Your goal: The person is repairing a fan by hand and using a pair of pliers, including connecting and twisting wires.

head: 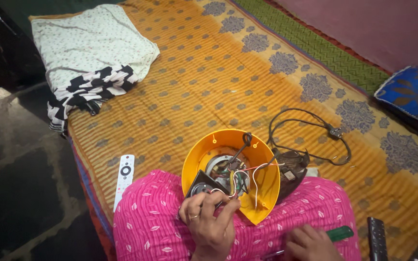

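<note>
- The yellow shell (262,193) lies open side up on the pink-clad lap (160,217), at the near edge of the bed (194,92).
- The left hand (211,220) is pinched shut on the wires (232,186) that run out of the shell; thumb and fingers close on the bundle just over the shell's near rim.
- The right hand (308,244) rests on the lap, well to the right of the shell, closed around a green-handled screwdriver (337,234).
- The hands are apart, with the shell's lower rim between them.
- To handle the wires well, I judge a light grip near their ends is best, with no pull against the motor (221,166) inside, since thin leads could tear off.
- The shell looks loosely balanced; steadying it against the lap would keep it from tipping.
- A black cord (310,137) loops on the bed past the shell's far right side, by a dark base (291,169).
- A white remote (125,176) lies at the bed's left edge, beside the lap.
- A black remote (377,239) lies at the near right.
- Folded cloth (90,48) sits at the far left corner.
</note>
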